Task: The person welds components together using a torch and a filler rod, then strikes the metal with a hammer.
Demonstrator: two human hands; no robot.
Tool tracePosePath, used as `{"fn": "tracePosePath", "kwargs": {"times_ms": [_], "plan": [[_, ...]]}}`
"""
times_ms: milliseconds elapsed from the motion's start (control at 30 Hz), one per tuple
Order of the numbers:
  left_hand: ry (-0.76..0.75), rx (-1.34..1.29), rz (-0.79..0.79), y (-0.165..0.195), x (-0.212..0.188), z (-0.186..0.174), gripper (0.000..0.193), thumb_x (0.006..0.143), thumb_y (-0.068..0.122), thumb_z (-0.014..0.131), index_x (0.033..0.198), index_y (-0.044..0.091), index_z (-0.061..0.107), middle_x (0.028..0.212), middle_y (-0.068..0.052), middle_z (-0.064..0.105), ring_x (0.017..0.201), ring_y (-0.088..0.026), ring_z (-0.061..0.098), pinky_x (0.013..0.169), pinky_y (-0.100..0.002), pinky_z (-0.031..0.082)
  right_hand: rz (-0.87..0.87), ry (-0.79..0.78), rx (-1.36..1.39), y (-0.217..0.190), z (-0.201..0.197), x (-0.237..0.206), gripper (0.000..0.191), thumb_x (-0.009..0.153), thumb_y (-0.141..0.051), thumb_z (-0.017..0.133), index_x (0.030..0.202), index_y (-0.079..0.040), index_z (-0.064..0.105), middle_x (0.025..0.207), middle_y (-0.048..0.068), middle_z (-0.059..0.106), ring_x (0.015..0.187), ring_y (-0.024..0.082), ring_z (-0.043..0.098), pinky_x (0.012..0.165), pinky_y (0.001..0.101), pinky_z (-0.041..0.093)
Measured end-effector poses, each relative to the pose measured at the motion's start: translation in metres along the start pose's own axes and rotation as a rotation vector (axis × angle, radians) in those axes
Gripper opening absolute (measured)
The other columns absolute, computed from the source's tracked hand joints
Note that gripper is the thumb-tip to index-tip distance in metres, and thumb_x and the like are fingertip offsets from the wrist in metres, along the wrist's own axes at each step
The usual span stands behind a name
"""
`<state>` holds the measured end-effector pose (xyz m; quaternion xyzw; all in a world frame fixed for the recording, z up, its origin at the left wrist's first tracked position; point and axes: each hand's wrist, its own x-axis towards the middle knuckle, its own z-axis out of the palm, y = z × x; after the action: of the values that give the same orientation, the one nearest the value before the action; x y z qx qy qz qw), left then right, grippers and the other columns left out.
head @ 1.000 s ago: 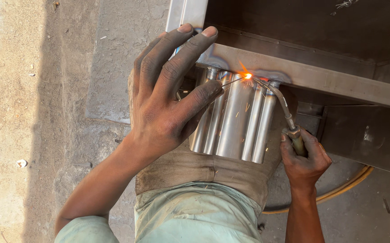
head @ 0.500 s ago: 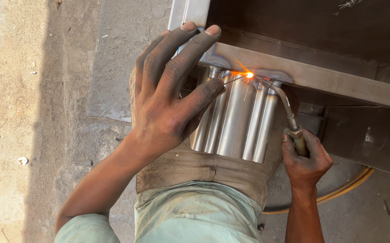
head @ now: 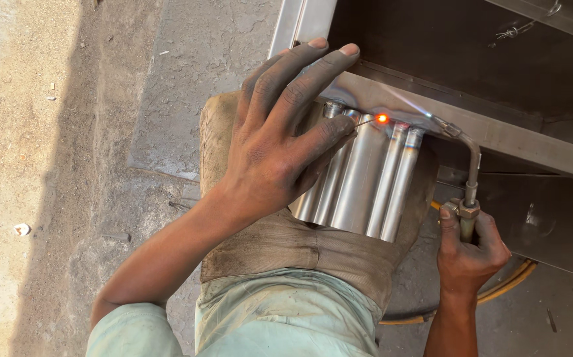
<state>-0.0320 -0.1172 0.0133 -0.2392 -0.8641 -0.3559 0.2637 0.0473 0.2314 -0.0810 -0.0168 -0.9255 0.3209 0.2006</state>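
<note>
1. Only one view here, a head cam on the person, so there's no second view to overlap with.
2. It looks pretty much straight down past their lap, tilted a bit forward. Their knee [head: 280, 317] fills the bottom middle.
3. It's close in: the left hand [head: 280, 145] takes up a big chunk of the centre, and the right hand [head: 468, 251] sits low right, with the forearm cut off by the bottom edge.
4. The tubes [head: 359, 178] and the glow [head: 381, 118] land near dead centre.
5. The left third is just floor [head: 48, 165]. The frame [head: 498, 132] runs off the top and right edges.
</note>
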Motion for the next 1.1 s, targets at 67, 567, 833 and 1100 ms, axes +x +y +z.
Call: {"fn": "tracePosePath", "kwargs": {"times_ms": [67, 567, 833, 1100], "plan": [[0.003, -0.011, -0.003, 0.0, 0.0, 0.001, 0.015, 0.098, 0.026, 0.082, 0.107, 0.015, 0.075, 0.157, -0.01, 0.046, 0.15, -0.034, 0.04, 0.128, -0.053, 0.037, -0.028, -0.036, 0.018, -0.002, 0.002, 0.001, 0.023, 0.103, -0.015, 0.086, 0.114, 0.001, 0.074, 0.091, 0.008, 0.074, 0.08, 0.009, 0.067, 0.072, 0.0223, 0.051], [0.015, -0.055, -0.042, 0.004, 0.003, 0.003, 0.015, 0.097, 0.025, 0.079, 0.109, 0.017, 0.077, 0.153, -0.011, 0.049, 0.147, -0.035, 0.041, 0.124, -0.051, 0.04, -0.058, -0.087, -0.034, -0.003, 0.012, 0.004, 0.026, 0.093, -0.012, 0.087, 0.113, -0.001, 0.074, 0.093, 0.009, 0.075, 0.08, 0.016, 0.072, 0.072, 0.0284, 0.053], [-0.003, -0.043, -0.05, 0.007, 0.006, 0.001, 0.018, 0.096, 0.024, 0.078, 0.113, 0.017, 0.077, 0.152, -0.012, 0.049, 0.145, -0.036, 0.042, 0.122, -0.051, 0.041, -0.067, -0.09, -0.029, -0.005, 0.013, 0.006, 0.025, 0.094, -0.014, 0.088, 0.111, -0.001, 0.074, 0.091, 0.009, 0.076, 0.08, 0.015, 0.073, 0.07, 0.0266, 0.053], [0.008, -0.021, -0.044, 0.003, 0.0, 0.007, 0.013, 0.098, 0.027, 0.08, 0.108, 0.019, 0.077, 0.155, -0.008, 0.047, 0.148, -0.034, 0.041, 0.125, -0.05, 0.04, -0.037, -0.084, -0.042, 0.008, 0.009, -0.001, 0.028, 0.092, -0.014, 0.088, 0.112, 0.001, 0.075, 0.09, 0.01, 0.074, 0.079, 0.015, 0.07, 0.07, 0.0273, 0.051]]}}
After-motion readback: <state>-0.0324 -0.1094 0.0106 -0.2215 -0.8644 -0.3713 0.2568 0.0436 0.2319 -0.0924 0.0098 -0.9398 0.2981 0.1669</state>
